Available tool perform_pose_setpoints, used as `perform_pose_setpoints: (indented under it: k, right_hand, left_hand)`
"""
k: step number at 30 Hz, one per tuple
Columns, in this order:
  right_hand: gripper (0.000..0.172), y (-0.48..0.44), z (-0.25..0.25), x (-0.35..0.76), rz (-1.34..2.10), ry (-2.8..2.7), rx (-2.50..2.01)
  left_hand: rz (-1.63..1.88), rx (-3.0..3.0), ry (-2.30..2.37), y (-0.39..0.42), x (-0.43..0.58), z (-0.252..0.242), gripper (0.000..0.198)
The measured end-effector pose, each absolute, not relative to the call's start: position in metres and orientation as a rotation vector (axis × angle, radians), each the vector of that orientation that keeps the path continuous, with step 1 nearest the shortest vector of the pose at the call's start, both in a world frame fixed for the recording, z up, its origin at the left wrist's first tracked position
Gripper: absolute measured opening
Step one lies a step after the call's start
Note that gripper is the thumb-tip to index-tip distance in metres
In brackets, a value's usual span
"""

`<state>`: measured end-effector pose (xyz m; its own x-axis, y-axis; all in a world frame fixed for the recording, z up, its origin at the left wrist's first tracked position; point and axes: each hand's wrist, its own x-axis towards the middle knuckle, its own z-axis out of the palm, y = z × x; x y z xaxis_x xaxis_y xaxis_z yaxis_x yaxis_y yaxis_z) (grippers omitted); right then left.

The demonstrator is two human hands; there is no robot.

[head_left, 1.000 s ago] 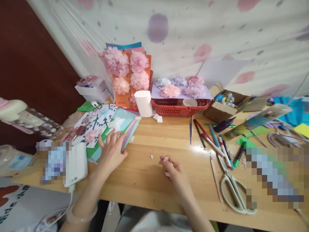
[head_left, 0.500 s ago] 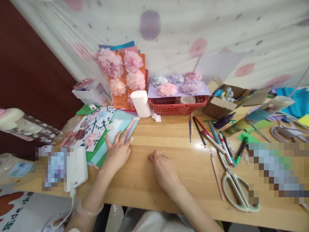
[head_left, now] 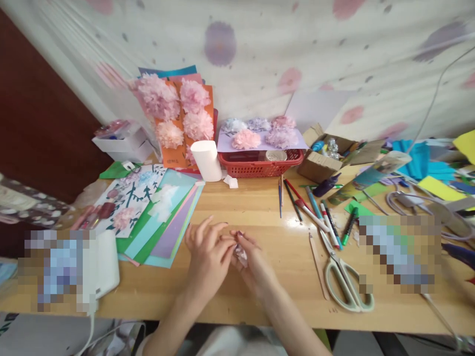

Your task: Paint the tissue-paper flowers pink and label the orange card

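My hands meet above the front middle of the wooden table. A small crumpled piece of whitish tissue paper [head_left: 241,255] shows in my right hand [head_left: 256,259], whose fingers are curled round it. My left hand [head_left: 210,249] pinches at the top of this piece with thumb and forefinger, its other fingers loosely raised. Part of the tissue paper is hidden by the fingers. Left of my left hand lies a fanned stack of coloured paper sheets [head_left: 172,227] in green, blue and purple. A pair of scissors [head_left: 349,282] with pale green handles rests to the right.
At the back stand a white tissue roll [head_left: 207,160], a red basket [head_left: 260,170] under a card with paper flowers, and an orange card [head_left: 178,158] of pink flowers. Markers [head_left: 330,225], a wooden stick [head_left: 319,267] and a cardboard box [head_left: 319,165] are on the right. A white power bank [head_left: 106,264] stands left.
My left hand has left the paper sheets and moved right to meet my right hand. Whitish tissue paper now shows between them. The view has shifted slightly.
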<state>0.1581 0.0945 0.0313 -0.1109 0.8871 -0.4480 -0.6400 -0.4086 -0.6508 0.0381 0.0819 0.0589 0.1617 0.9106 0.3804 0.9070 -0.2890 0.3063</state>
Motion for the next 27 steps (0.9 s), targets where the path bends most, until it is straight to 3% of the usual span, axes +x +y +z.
perform_pose_setpoints:
  k: [4,7,11,15,19,23,27]
  right_hand:
    - [0.042,0.099,0.034,0.162,1.58,-0.284,-1.019]
    - [0.045,0.105,0.047,0.185,1.506,-0.292,-1.021]
    - [0.05,0.115,0.067,0.224,1.467,-0.351,-0.993]
    - [0.057,0.12,0.076,0.243,1.345,-0.684,-1.165]
    - [0.049,0.1,0.066,0.232,1.093,-0.977,-1.397]
    - [0.049,0.074,0.042,0.215,0.845,-1.547,-1.56]
    - [0.052,0.077,0.029,0.21,0.915,-1.553,-1.509]
  left_hand:
    - [0.837,2.469,1.421,0.073,0.069,0.063,0.04]
    - [0.941,2.245,1.237,0.08,0.053,0.075,0.03]
    - [1.059,1.985,1.51,0.089,0.014,0.081,0.014]
    - [0.869,1.968,1.566,0.085,0.013,0.059,0.029]
    - [0.777,1.975,1.582,0.077,0.029,0.035,0.005]
    - [0.883,1.981,1.582,0.076,0.018,0.031,0.015]
    - [1.169,2.002,1.606,0.072,0.007,0.04,0.02]
